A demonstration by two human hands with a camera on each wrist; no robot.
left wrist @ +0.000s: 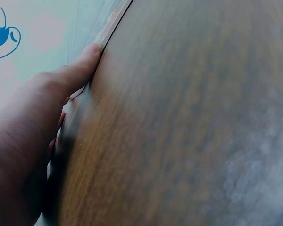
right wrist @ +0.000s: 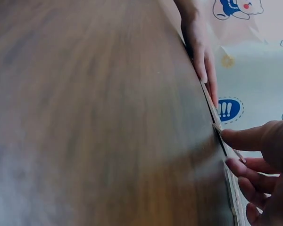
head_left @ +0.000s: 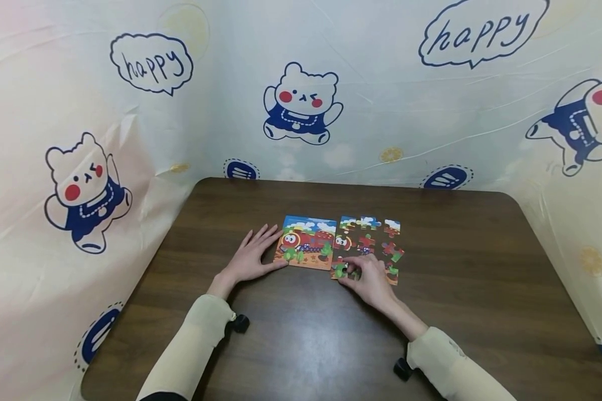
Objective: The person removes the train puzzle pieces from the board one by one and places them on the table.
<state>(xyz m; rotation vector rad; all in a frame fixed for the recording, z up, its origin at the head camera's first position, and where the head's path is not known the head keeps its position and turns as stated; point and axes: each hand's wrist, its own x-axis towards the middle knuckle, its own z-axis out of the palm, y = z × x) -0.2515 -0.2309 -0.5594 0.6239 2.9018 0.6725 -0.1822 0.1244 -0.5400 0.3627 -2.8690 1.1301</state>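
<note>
A colorful picture board (head_left: 308, 242) with a red big-eyed cartoon character lies on the brown table. My left hand (head_left: 251, 259) rests at its left edge, fingers spread, thumb tip at the lower left corner. Just right of the board, several jigsaw pieces (head_left: 366, 243) lie in loose rows with gaps between them. My right hand (head_left: 371, 278) pinches a jigsaw piece (head_left: 338, 271) with green on it, low in the leftmost column, between thumb and fingers. This hand covers part of the bottom row. In the right wrist view the thumb (right wrist: 240, 139) is at the piece's thin edge.
The brown wooden table (head_left: 301, 345) has rounded far corners. A pale printed curtain (head_left: 371, 122) with cartoon bears hangs behind and at both sides. Dark wrist devices (head_left: 239, 323) sit at both cream sleeves (head_left: 451, 362).
</note>
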